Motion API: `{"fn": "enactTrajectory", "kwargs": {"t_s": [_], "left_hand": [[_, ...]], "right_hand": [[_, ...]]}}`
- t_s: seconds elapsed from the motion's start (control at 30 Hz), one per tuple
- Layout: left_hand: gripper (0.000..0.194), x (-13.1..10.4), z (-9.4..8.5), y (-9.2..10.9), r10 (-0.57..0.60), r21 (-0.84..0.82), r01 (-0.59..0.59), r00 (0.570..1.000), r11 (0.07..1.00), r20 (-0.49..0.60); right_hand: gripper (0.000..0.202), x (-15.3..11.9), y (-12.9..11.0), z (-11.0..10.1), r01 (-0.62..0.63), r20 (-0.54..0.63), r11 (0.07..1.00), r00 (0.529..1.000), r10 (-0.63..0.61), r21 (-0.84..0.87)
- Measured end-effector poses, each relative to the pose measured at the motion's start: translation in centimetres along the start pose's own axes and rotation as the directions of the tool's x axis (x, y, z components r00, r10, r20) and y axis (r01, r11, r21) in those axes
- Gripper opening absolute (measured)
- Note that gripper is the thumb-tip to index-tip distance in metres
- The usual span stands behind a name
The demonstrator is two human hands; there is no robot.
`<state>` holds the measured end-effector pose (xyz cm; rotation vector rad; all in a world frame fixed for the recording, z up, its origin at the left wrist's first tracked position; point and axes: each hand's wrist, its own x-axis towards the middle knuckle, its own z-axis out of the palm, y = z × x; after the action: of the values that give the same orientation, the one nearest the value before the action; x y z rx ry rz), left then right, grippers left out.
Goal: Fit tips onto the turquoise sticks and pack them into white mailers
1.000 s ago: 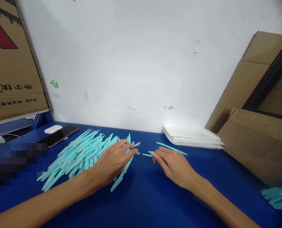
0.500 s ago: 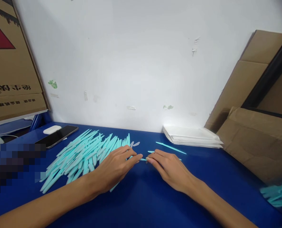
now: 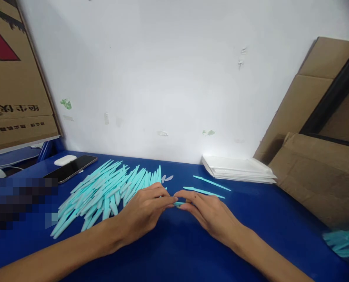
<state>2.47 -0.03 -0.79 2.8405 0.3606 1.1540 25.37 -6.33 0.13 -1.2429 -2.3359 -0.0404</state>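
My left hand (image 3: 149,203) and my right hand (image 3: 208,207) meet near the middle of the blue table (image 3: 174,246). Between their fingertips they pinch a small turquoise piece (image 3: 178,203), mostly hidden by the fingers. To the left of my left hand lies a large pile of turquoise knife-shaped sticks (image 3: 104,192), some with whitish ends. Two separate turquoise sticks lie behind my right hand, a nearer one (image 3: 204,192) and a farther one (image 3: 212,182). Small greyish pieces (image 3: 169,178) rest beside the pile.
A stack of white sheets (image 3: 239,170) lies against the wall at the back right. On the left are a phone (image 3: 71,168), a white case (image 3: 65,160) and a cardboard box (image 3: 16,86). Brown cardboard (image 3: 318,176) and more turquoise sticks (image 3: 346,239) are at the right.
Both hands have come closer together and slightly nearer to me, with the turquoise piece between them. The nearer separate stick now shows along its length.
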Motion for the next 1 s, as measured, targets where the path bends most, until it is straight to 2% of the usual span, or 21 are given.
{"fn": "enactTrajectory", "kwargs": {"t_s": [0.17,0.27,0.33,0.43,0.5,0.57,0.67,0.8,0.9,1.0], "left_hand": [[0.035,0.3,-0.3,0.6,-0.017,-0.008,0.017,1.0,1.0,0.002],[0.047,0.5,-0.4,1.3,-0.056,0.057,0.053,0.997,0.997,0.052],[0.054,0.5,-0.4,1.7,-0.072,0.122,0.055,0.988,0.991,0.139],[0.061,0.5,-0.4,1.9,-0.039,0.252,-0.023,0.971,0.968,0.236],[0.062,0.5,-0.5,1.6,-0.007,0.358,-0.079,0.972,0.93,0.233],[0.059,0.7,-0.8,0.9,-0.01,0.486,-0.095,0.978,0.869,0.209],[0.048,1.0,-1.7,-0.3,-0.122,0.678,-0.04,0.974,0.734,0.19],[0.025,1.4,-2.8,-1.2,-0.357,0.799,0.062,0.913,0.598,0.196],[0.022,1.4,-2.9,-0.9,-0.44,0.796,0.098,0.87,0.597,0.222],[0.022,1.4,-2.7,-0.2,-0.506,0.763,0.138,0.819,0.631,0.271]], "right_hand": [[0.033,-0.3,-0.1,0.1,0.051,-0.053,0.998,0.997,-0.053,-0.027],[0.032,-0.2,-0.1,0.1,0.047,-0.052,0.999,0.998,-0.046,0.013],[0.031,-0.1,-0.1,-0.1,0.053,-0.014,0.997,0.999,-0.052,0.05],[0.031,0.2,0.0,-0.7,0.075,0.044,0.996,0.996,-0.076,0.041],[0.031,0.5,0.3,-1.1,0.068,0.012,0.998,0.998,-0.067,-0.018],[0.033,0.8,1.0,-1.6,0.004,-0.084,0.997,0.996,-0.01,-0.076],[0.035,0.9,2.9,-1.8,-0.14,-0.191,0.979,0.975,0.111,-0.148],[0.039,0.6,5.4,-1.4,-0.251,-0.075,0.923,0.968,0.239,-0.29],[0.043,0.4,6.3,-0.9,-0.293,0.048,0.886,0.942,0.331,-0.359],[0.044,0.2,6.4,-0.6,-0.29,0.106,0.878,0.93,0.353,-0.381]]}}
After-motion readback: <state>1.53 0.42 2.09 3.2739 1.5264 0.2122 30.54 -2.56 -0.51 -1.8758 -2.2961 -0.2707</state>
